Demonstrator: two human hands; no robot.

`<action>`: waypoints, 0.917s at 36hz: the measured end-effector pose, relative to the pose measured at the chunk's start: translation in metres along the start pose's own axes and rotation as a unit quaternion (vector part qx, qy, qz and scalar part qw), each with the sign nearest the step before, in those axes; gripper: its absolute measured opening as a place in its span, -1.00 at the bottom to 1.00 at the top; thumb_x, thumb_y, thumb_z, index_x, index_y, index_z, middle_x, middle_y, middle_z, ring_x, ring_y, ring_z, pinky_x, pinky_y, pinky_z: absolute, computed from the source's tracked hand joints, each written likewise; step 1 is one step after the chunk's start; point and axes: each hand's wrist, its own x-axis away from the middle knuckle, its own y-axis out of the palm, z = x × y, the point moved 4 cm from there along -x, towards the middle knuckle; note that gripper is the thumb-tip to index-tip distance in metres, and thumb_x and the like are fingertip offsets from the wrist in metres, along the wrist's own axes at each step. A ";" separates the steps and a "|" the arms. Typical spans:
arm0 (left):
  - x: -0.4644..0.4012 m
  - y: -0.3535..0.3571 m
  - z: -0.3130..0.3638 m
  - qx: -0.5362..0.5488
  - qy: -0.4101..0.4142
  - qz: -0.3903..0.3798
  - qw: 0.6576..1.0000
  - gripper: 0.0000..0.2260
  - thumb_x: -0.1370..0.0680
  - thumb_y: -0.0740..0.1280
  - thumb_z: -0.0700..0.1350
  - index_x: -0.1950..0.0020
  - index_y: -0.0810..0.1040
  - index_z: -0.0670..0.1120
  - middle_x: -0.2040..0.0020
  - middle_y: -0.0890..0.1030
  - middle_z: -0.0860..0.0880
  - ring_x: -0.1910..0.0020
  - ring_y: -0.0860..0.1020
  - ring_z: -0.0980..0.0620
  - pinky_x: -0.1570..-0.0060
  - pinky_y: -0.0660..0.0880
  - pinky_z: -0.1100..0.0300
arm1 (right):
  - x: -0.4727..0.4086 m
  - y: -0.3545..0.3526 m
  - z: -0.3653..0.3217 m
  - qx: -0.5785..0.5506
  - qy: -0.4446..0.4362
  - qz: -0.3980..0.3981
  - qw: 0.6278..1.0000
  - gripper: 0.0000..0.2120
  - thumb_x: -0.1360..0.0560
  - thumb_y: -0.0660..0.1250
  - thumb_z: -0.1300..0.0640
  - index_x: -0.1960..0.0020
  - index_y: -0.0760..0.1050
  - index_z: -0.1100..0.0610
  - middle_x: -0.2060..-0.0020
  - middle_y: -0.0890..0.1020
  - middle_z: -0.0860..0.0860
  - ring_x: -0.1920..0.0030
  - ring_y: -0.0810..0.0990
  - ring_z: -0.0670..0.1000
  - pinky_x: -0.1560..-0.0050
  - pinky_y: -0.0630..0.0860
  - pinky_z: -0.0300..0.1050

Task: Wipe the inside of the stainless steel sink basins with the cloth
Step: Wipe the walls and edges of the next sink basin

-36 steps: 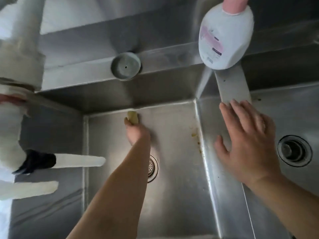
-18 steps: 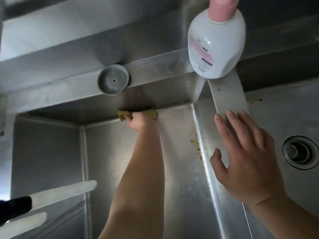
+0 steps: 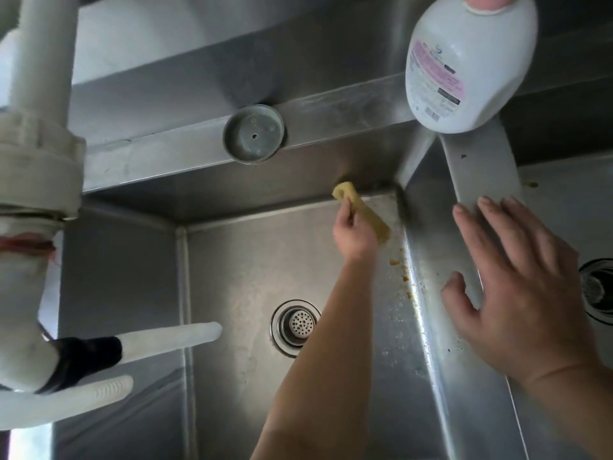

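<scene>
Steel backsplash (image 3: 199, 71) behind; white pipe (image 3: 43, 54) left; bright daylight far left.

The bottle (image 3: 464, 61) cap and the right basin's drain (image 3: 597, 290) are cropped.

I see a dull grey stainless steel sink basin (image 3: 252, 260) flecked with orange-yellow crumbs (image 3: 403, 277) along its right wall. The folded cloth (image 3: 361, 210) is pale yellow. A white plastic bottle (image 3: 464, 61) carries a pink cap and pink-and-black label. The tap lever (image 3: 166, 338) is white with a black collar.
</scene>
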 end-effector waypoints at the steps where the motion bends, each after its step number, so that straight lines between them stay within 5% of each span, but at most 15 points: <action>1: 0.005 0.002 -0.005 -0.048 0.005 -0.063 0.997 -0.63 -0.62 0.23 -0.30 -0.41 0.54 -0.09 -0.28 0.62 -0.09 -0.24 0.58 -0.02 -0.38 0.45 0.02 | 0.000 0.000 0.000 0.004 0.001 -0.003 1.000 -0.38 -0.47 0.16 0.01 -0.52 0.34 0.14 -0.47 0.38 0.15 -0.50 0.29 0.23 -0.34 0.30 0.29; 3: 0.015 0.000 -0.012 -0.094 0.020 -0.141 0.985 -0.67 -0.61 0.26 -0.29 -0.33 0.60 -0.09 -0.18 0.67 -0.11 -0.14 0.63 -0.01 -0.29 0.52 0.02 | -0.001 -0.001 -0.001 0.009 0.002 -0.012 1.000 -0.36 -0.46 0.18 0.01 -0.52 0.34 0.14 -0.47 0.38 0.16 -0.49 0.30 0.24 -0.35 0.30 0.29; 6: 0.019 -0.019 -0.014 -0.101 0.029 -0.160 0.982 -0.68 -0.58 0.24 -0.31 -0.23 0.65 -0.05 -0.07 0.68 -0.13 -0.04 0.63 -0.10 -0.20 0.56 -0.16 | -0.002 -0.002 -0.002 0.009 -0.002 -0.015 1.000 -0.37 -0.46 0.20 0.04 -0.52 0.34 0.16 -0.46 0.41 0.18 -0.48 0.33 0.26 -0.37 0.31 0.29; 10: 0.007 -0.059 -0.002 -0.173 0.068 -0.106 0.977 -0.76 -0.48 0.32 -0.04 -0.07 0.68 0.18 0.13 0.70 0.08 0.19 0.59 0.14 0.14 0.53 0.22 | -0.002 -0.003 -0.002 0.013 -0.004 -0.010 1.000 -0.38 -0.46 0.21 0.05 -0.51 0.35 0.17 -0.45 0.42 0.17 -0.47 0.35 0.25 -0.42 0.26 0.31; 13: -0.017 -0.091 0.013 -0.302 0.133 0.032 0.943 -0.62 -0.58 0.25 -0.20 -0.36 0.58 0.06 -0.21 0.67 -0.01 -0.16 0.62 0.00 -0.07 0.49 0.18 | -0.003 -0.003 -0.002 0.009 -0.004 -0.012 1.000 -0.38 -0.45 0.23 0.07 -0.51 0.36 0.18 -0.44 0.43 0.18 -0.47 0.35 0.26 -0.44 0.22 0.33; 16: -0.036 -0.106 0.017 -0.372 0.134 0.116 0.911 -0.54 -0.62 0.15 -0.20 -0.50 0.41 0.08 -0.33 0.58 -0.07 -0.27 0.54 -0.15 -0.23 0.44 0.08 | -0.003 -0.003 -0.002 -0.006 -0.005 -0.015 1.000 -0.37 -0.46 0.23 0.09 -0.51 0.35 0.19 -0.45 0.41 0.20 -0.49 0.32 0.27 -0.47 0.21 0.32; 23: -0.040 -0.063 -0.009 -0.410 0.083 0.106 0.902 -0.56 -0.62 0.17 -0.19 -0.48 0.43 0.10 -0.58 0.28 -0.05 -0.58 0.16 -0.07 -0.54 0.03 0.02 | -0.003 -0.002 -0.001 -0.020 -0.003 -0.020 1.000 -0.36 -0.45 0.23 0.10 -0.53 0.32 0.19 -0.47 0.39 0.19 -0.51 0.29 0.25 -0.46 0.24 0.30; 27: -0.024 -0.012 -0.020 -0.398 0.136 0.032 0.907 -0.58 -0.62 0.16 -0.22 -0.43 0.50 0.07 -0.56 0.34 -0.02 -0.59 0.15 -0.07 -0.55 -0.01 0.00 | -0.002 -0.002 -0.001 -0.019 -0.005 -0.021 1.000 -0.36 -0.46 0.22 0.10 -0.54 0.31 0.18 -0.48 0.37 0.19 -0.52 0.27 0.25 -0.45 0.25 0.32; 30: -0.007 0.028 -0.034 -0.471 0.194 -0.076 0.857 -0.57 -0.60 0.15 -0.21 -0.41 0.51 0.10 -0.54 0.36 0.08 -0.60 0.11 -0.01 -0.57 -0.08 0.03 | -0.002 -0.002 -0.001 -0.018 0.003 -0.025 1.000 -0.35 -0.46 0.21 0.08 -0.55 0.29 0.17 -0.50 0.36 0.17 -0.53 0.26 0.23 -0.46 0.25 0.31; 33: -0.003 0.040 -0.042 -0.503 0.203 -0.094 0.835 -0.55 -0.58 0.15 -0.21 -0.42 0.50 0.12 -0.55 0.34 0.10 -0.61 0.07 0.01 -0.57 -0.12 0.01 | -0.002 -0.002 -0.002 -0.010 0.009 -0.027 1.000 -0.35 -0.45 0.21 0.07 -0.55 0.30 0.15 -0.50 0.36 0.16 -0.53 0.27 0.23 -0.46 0.25 0.31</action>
